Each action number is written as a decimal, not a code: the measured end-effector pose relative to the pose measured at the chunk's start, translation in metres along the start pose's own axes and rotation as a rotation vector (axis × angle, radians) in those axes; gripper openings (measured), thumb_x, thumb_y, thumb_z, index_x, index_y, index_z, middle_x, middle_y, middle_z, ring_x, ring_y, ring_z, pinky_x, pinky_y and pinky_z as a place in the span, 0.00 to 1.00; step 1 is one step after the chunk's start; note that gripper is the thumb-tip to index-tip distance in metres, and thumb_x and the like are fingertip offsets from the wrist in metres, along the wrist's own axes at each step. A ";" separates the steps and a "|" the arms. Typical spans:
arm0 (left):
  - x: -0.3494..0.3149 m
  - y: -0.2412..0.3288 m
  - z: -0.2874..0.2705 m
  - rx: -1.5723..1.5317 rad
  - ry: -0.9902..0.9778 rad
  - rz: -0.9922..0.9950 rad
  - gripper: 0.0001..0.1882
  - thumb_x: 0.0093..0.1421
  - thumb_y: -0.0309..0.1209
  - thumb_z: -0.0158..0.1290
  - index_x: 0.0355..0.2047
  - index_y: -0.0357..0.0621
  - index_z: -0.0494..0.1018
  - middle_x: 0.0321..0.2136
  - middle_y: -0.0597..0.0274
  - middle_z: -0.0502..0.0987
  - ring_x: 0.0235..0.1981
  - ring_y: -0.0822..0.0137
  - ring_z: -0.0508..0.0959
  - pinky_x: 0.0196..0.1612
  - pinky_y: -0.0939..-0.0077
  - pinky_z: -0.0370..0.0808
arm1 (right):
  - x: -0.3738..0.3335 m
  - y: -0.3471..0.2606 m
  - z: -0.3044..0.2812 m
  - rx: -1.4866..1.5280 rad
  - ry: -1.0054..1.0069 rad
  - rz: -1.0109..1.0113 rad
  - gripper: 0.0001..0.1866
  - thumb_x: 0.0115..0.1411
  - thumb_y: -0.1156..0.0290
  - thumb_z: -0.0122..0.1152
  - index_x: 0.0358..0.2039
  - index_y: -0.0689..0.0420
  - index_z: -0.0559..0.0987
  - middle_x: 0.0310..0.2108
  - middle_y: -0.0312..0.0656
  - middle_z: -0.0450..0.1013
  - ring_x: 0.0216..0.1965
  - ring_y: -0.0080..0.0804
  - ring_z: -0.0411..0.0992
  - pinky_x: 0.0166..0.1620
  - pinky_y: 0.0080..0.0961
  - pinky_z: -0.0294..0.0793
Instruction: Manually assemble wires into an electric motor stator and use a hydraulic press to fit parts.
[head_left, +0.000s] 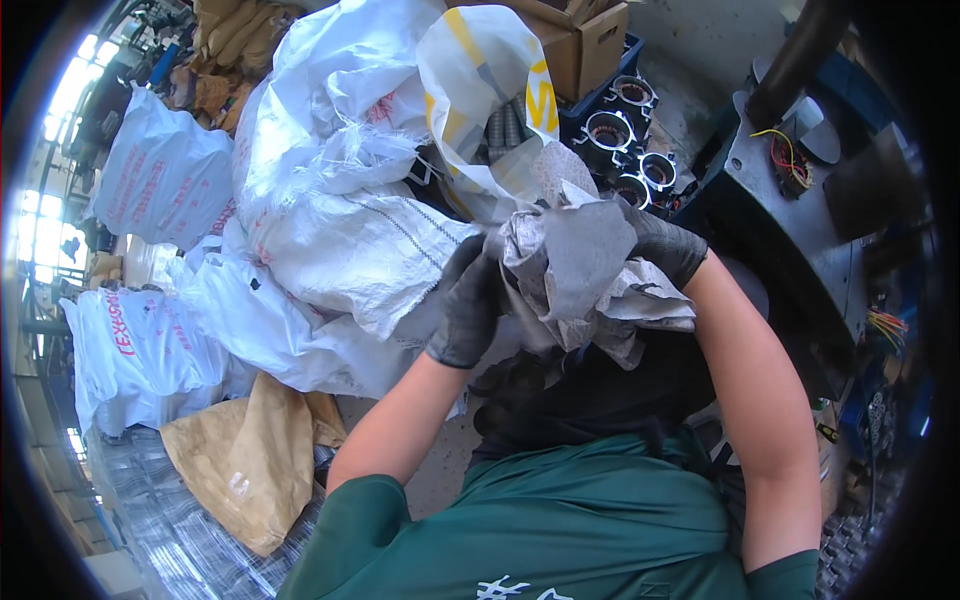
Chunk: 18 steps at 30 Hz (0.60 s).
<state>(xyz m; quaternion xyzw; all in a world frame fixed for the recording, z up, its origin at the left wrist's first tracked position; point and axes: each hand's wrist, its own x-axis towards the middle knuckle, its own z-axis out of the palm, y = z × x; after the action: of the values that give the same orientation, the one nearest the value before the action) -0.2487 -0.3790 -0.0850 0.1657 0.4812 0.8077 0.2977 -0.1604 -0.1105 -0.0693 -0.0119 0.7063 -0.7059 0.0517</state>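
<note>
Between closed, gripping left hand (468,308) and right hand (668,247), closure hidden, we judge crumpled grey sheet (580,255) soft, light, best edge-held.

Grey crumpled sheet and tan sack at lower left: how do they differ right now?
Pose: the grey sheet is held up between the gloved left hand and right hand, while the tan sack lies untouched.
Shape: the grey sheet is bunched into many folds; the tan sack is spread flatter.
Colour: the grey sheet is grey, the tan sack yellowish brown.
Shared: both look limp and creased.
</note>
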 end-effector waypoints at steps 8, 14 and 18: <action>0.020 -0.030 0.040 0.410 -0.235 0.235 0.28 0.61 0.38 0.63 0.59 0.39 0.71 0.51 0.53 0.79 0.55 0.61 0.79 0.62 0.64 0.73 | 0.006 0.025 0.022 0.109 0.224 0.321 0.34 0.61 0.65 0.70 0.65 0.61 0.70 0.62 0.48 0.71 0.60 0.34 0.72 0.64 0.32 0.70; 0.023 -0.005 -0.011 1.091 -0.405 0.415 0.26 0.67 0.41 0.55 0.63 0.46 0.68 0.60 0.53 0.71 0.64 0.57 0.70 0.71 0.59 0.64 | 0.013 -0.038 0.034 -0.059 -0.176 0.373 0.35 0.59 0.51 0.71 0.62 0.57 0.75 0.49 0.38 0.78 0.47 0.27 0.75 0.53 0.28 0.75; 0.007 0.004 -0.014 0.482 -0.161 -0.030 0.26 0.73 0.32 0.49 0.69 0.43 0.59 0.60 0.53 0.72 0.60 0.59 0.74 0.65 0.60 0.72 | 0.036 -0.015 0.028 -0.056 0.146 0.274 0.34 0.63 0.38 0.62 0.51 0.60 0.82 0.40 0.44 0.81 0.36 0.37 0.81 0.37 0.30 0.80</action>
<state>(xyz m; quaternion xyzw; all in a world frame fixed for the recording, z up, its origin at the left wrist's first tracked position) -0.2633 -0.3853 -0.0884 0.2886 0.6371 0.6492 0.2989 -0.1949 -0.1414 -0.0562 0.1346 0.7227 -0.6711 0.0959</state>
